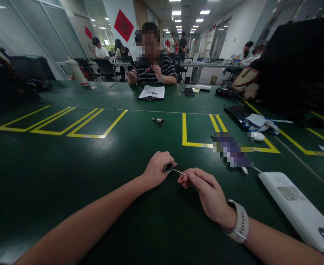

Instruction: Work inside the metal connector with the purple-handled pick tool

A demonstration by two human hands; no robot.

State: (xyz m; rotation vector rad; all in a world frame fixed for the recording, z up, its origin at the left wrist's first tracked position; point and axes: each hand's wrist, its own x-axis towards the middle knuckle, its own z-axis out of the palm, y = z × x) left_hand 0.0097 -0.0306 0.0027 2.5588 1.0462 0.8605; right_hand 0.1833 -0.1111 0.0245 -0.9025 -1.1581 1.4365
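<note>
My left hand point(156, 168) is closed around a small round metal part whose dark, ring-shaped open end point(167, 168) faces me. Pinched in my right hand point(203, 187) is a thin metal rod point(178, 172), its far tip at the rim of that round part. Whether the rod's tip touches or enters the part, I cannot tell. The rod's near end is hidden by my fingers. Farther up the green table lies another metal cylinder with a thin shaft point(159, 121), on its side.
Yellow tape outlines point(86, 135) mark the green table point(117, 165). To the right are a phone-like item point(230, 149), a white power bank point(291, 206), a white mouse point(257, 136) and gloves point(261, 122). Across the table sits a person point(169, 68) behind a clipboard point(152, 92).
</note>
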